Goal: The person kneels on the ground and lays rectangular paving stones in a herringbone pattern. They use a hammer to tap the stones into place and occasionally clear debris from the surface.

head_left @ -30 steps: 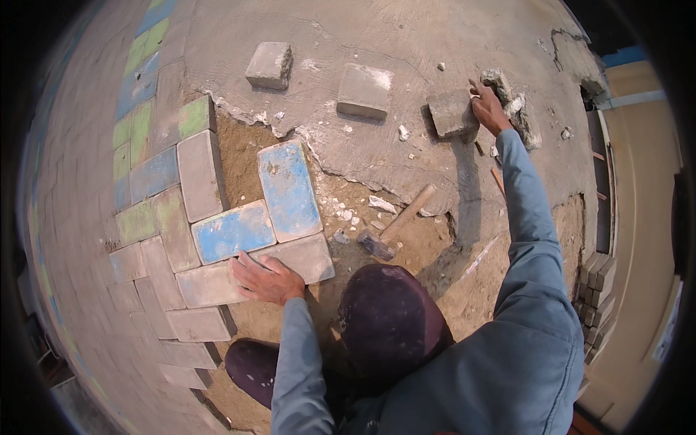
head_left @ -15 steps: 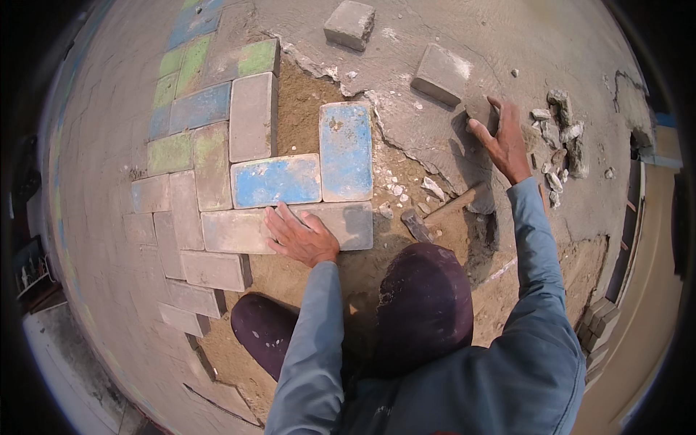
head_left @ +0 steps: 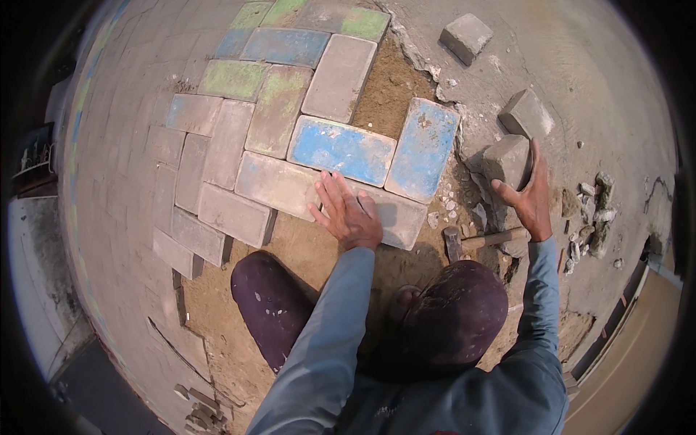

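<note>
My left hand (head_left: 349,215) lies flat with fingers stretched over two grey paving blocks set end to end, the left one (head_left: 274,181) and the right one (head_left: 395,217). Just beyond its fingertips is a blue-painted paver (head_left: 342,150). A second blue paver (head_left: 423,150) stands at an angle to it, beside bare sand. Off to the right, my right hand (head_left: 531,194) grips a short grey block piece (head_left: 507,161) between thumb and fingers, near the broken concrete edge. A hammer (head_left: 487,240) with a wooden handle lies on the sand between my hands.
Two more cut block pieces, a nearer one (head_left: 525,114) and a farther one (head_left: 466,38), sit on the concrete. Rubble (head_left: 598,214) lies at the right. Laid pavers (head_left: 235,141) spread leftward, with a stepped edge over sand (head_left: 297,243). My knees (head_left: 272,308) flank the sand.
The view has swung, so the pavers appear turned and shifted right. My right hand now shows the block piece clearly in its grasp. My left hand stays on the grey pavers.
</note>
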The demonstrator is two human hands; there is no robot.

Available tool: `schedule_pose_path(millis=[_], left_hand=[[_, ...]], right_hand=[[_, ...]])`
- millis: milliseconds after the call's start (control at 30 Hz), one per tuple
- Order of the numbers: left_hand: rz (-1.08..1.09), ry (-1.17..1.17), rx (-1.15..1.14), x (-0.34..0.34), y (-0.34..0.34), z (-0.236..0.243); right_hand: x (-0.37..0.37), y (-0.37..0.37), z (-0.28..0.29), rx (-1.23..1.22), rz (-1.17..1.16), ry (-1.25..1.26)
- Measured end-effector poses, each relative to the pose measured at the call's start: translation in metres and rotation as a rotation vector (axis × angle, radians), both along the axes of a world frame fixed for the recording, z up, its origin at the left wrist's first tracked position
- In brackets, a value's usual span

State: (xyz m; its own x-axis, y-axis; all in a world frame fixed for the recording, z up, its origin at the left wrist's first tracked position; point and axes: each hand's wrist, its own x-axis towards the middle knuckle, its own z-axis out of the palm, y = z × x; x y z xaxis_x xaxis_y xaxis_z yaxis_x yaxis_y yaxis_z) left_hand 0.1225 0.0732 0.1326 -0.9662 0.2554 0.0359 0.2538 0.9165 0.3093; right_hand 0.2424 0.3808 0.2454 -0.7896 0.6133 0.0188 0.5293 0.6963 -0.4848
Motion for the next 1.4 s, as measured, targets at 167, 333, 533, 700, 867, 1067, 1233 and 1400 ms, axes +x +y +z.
schedule_pose_path(millis=[167,333,533,700,867,1067,1233,1400], left_hand=[[-0.001,0.023,-0.003,0.0,0.001,0.0],[-0.005,0.001,-0.005,-0.001,0.001,0.003],[-0.019,-0.019,-0.038,-0.002,0.0,0.003],[-0.021,-0.005,-0.002,-0.002,-0.001,0.001],[-0.013,0.026,0.022,-0.001,0.0,0.0],[-0.016,0.021,0.002,0.001,-0.001,-0.003],[-0.004,-0.007,0.019,0.001,0.0,0.001],[0.007,-0.037,-0.003,-0.003,0.005,0.004]], right_hand=[[-0.119,-0.03,-0.008,-0.087,0.304,0.074],[-0.21,-0.054,-0.034,0.035,0.46,0.068],[-0.221,-0.067,-0.057,0.104,0.573,-0.06],[-0.224,-0.075,-0.069,0.151,0.618,-0.076],[-0.237,-0.063,-0.064,0.013,0.662,-0.258],[-0.273,-0.051,-0.054,0.04,0.492,0.134],[-0.266,-0.11,-0.103,0.272,0.375,-0.081],[-0.256,-0.119,-0.122,0.211,0.334,0.042]])
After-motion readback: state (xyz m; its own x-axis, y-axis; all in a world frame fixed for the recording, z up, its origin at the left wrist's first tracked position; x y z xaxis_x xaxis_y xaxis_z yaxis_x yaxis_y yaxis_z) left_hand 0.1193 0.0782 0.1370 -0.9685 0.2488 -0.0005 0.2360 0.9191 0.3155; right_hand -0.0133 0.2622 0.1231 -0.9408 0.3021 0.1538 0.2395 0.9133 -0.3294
